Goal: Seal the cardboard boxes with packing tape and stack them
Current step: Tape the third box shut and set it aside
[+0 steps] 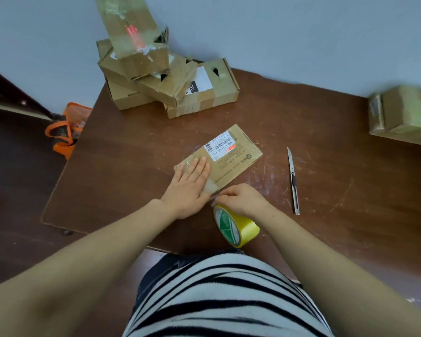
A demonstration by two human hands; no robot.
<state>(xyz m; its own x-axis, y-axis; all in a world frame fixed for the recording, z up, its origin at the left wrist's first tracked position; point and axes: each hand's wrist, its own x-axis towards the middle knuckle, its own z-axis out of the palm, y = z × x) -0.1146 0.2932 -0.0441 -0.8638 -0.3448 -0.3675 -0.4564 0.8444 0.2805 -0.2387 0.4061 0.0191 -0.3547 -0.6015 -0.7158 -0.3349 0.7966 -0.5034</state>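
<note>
We see the flat cardboard box (231, 164) lying near the middle of the brown table (131, 181), set askew to the table's edges, with a white barcode label (219, 144) on its far half; a strip of tape (210, 187), clear and faintly shiny, runs off the box's near corner toward us. The left hand (188, 184) lies flat on the near half of the box, fingers straight and together, pressing down and curling round nothing; the right hand (244, 200) sits just beside it at the near corner, fingers curled in, pinching the strip of tape. The roll of yellow packing tape (236, 226), with a green and white core, stands on edge just under the heel of the right hand, close to the table's near edge; we cannot tell whether it rests on the table or hangs from the strip.

To the right of the box, well apart from it, a slim metal utility knife (293, 181) lies on the table, pointing away from us. At the table's far left corner we find a stack of boxes (170, 86), piled unevenly against the pale wall (301, 32), the top one tilted; another taped box (404, 115) sits at the right edge of the view. An orange bag (67, 128) lies on the floor beside the table's left side; a black and white striped shirt (229, 300) fills the bottom of the view.
</note>
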